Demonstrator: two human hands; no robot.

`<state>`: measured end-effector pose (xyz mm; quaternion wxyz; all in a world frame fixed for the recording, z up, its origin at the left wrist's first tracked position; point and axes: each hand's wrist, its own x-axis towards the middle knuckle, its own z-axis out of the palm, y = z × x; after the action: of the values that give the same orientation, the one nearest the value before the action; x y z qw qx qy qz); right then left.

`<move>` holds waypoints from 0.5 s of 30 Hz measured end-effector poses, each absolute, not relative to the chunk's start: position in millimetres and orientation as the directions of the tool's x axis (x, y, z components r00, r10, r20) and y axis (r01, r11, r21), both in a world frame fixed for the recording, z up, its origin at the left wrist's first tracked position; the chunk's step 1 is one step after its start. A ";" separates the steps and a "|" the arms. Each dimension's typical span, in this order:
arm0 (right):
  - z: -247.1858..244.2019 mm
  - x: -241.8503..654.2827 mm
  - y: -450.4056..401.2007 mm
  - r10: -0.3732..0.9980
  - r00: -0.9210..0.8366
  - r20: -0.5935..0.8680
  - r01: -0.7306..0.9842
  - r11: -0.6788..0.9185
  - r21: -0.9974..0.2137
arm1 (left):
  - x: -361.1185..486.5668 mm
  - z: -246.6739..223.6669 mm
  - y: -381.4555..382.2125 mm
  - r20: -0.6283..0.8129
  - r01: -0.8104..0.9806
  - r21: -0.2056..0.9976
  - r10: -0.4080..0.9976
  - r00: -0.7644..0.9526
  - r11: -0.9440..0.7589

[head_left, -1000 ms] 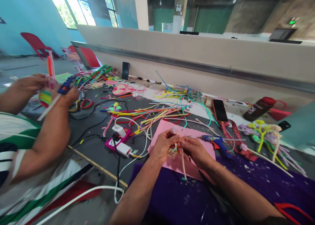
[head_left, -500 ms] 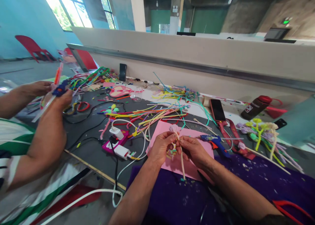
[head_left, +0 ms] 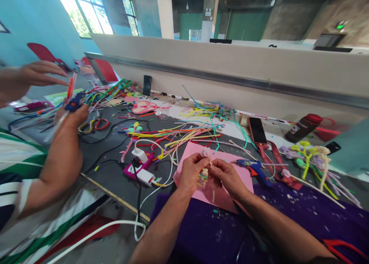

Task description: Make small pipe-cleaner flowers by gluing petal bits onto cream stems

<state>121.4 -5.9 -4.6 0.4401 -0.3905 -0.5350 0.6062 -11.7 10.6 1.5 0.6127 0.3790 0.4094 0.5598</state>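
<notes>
1. Far left: a co-worker's hand [head_left: 75, 116] grips a blue gun [head_left: 75, 101], the other hand raised, fingers apart. Scissors [head_left: 101, 124] lie on the table [head_left: 111, 171] near that arm.
2. Power strip [head_left: 150, 160] with white plugs, nearer the left arm than the right. Cords trail around it, probably set aside to free the working spot.
3. Loose stems [head_left: 178, 135] fan out beyond the hands, ends toward the person; likely spread so that single ones pull out easily.
4. Left hand [head_left: 188, 173]: thumb and finger pinched together at the base of a pale flower [head_left: 205, 152]. Bloom stands clear above the fingertips — seemingly held low to spare the petals.
5. Pale stem [head_left: 213, 192] hangs below the fingers, over the pink sheet [head_left: 239, 200]. The sheet may serve to catch scraps; bits lie under the hands.
6. Right hand [head_left: 230, 177]: fingertips closed on the stem just below the flower, close beside the left's, perhaps to steady the join.
7. Glue gun [head_left: 256, 167] on its side, nozzle toward the hands — within easy reach, I judge.
8. Beyond it, phone [head_left: 257, 130]; farther right, bottle [head_left: 302, 128] and a bunch of flowers [head_left: 305, 156].
</notes>
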 end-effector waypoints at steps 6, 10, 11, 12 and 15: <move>-2.1 120.9 -6.8 0.933 -0.359 0.001 -0.212 -0.080 -0.974 | -11.6 4.6 6.4 -0.044 -0.313 0.946 0.989 0.143 0.087; 2.1 122.7 -5.5 0.920 -0.392 0.004 -0.305 -0.126 -0.944 | -11.8 6.9 5.7 -0.039 -0.293 0.950 0.971 0.237 0.110; 3.0 123.5 -4.8 0.918 -0.398 0.004 -0.321 -0.135 -0.938 | -12.1 7.1 5.9 -0.042 -0.279 0.954 0.969 0.245 0.112; 3.8 124.4 -4.0 0.917 -0.400 0.004 -0.333 -0.141 -0.932 | -12.4 7.1 6.3 -0.044 -0.265 0.958 0.967 0.249 0.112; 4.5 127.2 -1.2 0.922 -0.388 0.005 -0.365 -0.148 -0.919 | -13.5 6.9 7.0 -0.029 -0.230 0.969 0.967 0.252 0.089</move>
<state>127.2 -1.2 4.5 0.4629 -0.3026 -0.4598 0.6947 -13.5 7.0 6.9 0.6299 0.4788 0.3847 0.4754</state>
